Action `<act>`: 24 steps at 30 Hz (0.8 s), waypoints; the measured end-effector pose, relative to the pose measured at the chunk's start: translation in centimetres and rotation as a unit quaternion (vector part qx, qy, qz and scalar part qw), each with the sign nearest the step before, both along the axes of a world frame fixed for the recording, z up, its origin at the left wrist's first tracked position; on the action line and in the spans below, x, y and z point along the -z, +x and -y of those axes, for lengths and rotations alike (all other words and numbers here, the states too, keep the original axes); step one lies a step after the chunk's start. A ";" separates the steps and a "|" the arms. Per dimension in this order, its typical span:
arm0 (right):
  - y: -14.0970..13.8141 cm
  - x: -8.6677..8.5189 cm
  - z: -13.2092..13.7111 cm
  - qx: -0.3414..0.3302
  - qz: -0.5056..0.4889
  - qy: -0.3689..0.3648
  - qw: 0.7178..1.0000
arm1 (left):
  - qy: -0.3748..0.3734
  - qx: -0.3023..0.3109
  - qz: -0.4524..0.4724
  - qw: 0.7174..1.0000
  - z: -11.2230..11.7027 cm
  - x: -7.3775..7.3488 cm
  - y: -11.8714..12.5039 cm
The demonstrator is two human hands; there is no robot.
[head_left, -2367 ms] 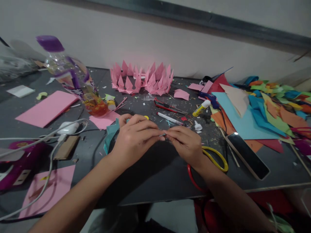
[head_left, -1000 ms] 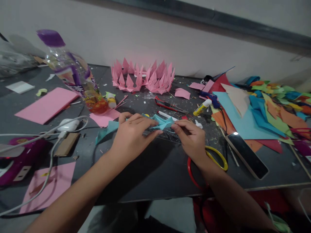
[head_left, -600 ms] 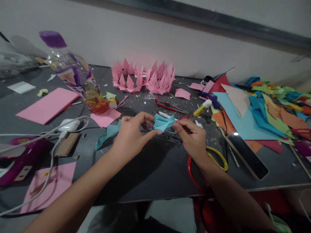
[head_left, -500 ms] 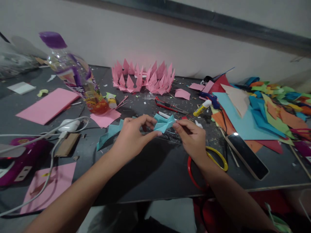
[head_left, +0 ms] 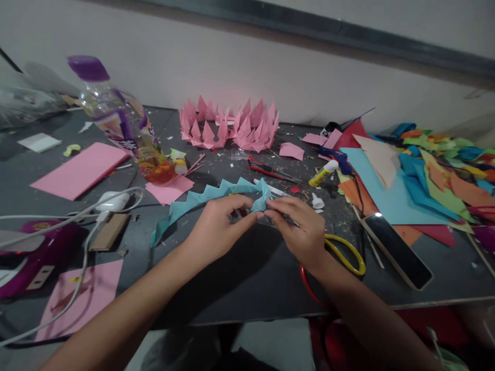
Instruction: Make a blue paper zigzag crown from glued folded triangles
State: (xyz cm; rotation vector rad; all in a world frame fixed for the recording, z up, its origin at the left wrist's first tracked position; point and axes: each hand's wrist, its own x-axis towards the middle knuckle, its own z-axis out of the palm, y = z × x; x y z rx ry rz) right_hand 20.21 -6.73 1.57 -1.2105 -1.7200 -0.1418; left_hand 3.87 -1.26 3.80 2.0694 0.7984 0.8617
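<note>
A light-blue folded paper strip [head_left: 216, 191] with a row of pointed peaks curves from the left of the desk to my fingers. My left hand [head_left: 220, 224] pinches its right end between thumb and fingers. Against the same end, my right hand [head_left: 296, 226] closes its thumb and fingertips on the small blue fold. The fingers partly hide that fold. Scissors with red and yellow handles [head_left: 358, 263] lie under my right wrist, their blades hidden. Just beyond my hands are a red box cutter [head_left: 266, 169] and a small white nozzle cap [head_left: 317, 201].
Two pink pointed paper rings [head_left: 228, 129] stand by the wall. A purple-capped bottle [head_left: 131, 123] rises at left, near white cables [head_left: 83, 268]. On the right lie a glue stick [head_left: 324, 173], a blue glue gun [head_left: 336, 157], a phone [head_left: 398, 251] and coloured paper sheets [head_left: 379, 196].
The blue strip's right end has turned upright between my fingers, and its peaked length now shows behind my left hand. My right hand has shifted slightly left, closer to the left.
</note>
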 end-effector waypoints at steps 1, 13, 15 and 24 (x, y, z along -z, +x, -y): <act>0.0 0.0 0.0 0.000 -0.002 -0.001 1.000 | 0.004 0.009 0.003 1.000 0.1 -0.1 0.0; 0.2 0.0 0.0 -0.007 0.008 -0.005 1.000 | 0.117 -0.019 0.057 0.991 0.0 0.7 0.2; 0.2 0.0 0.0 -0.007 0.024 -0.004 1.000 | 0.172 -0.028 0.059 0.983 0.1 0.8 0.2; -0.2 -0.1 0.1 -0.029 0.037 -0.011 0.999 | 0.294 -0.011 0.071 0.953 0.1 1.3 0.0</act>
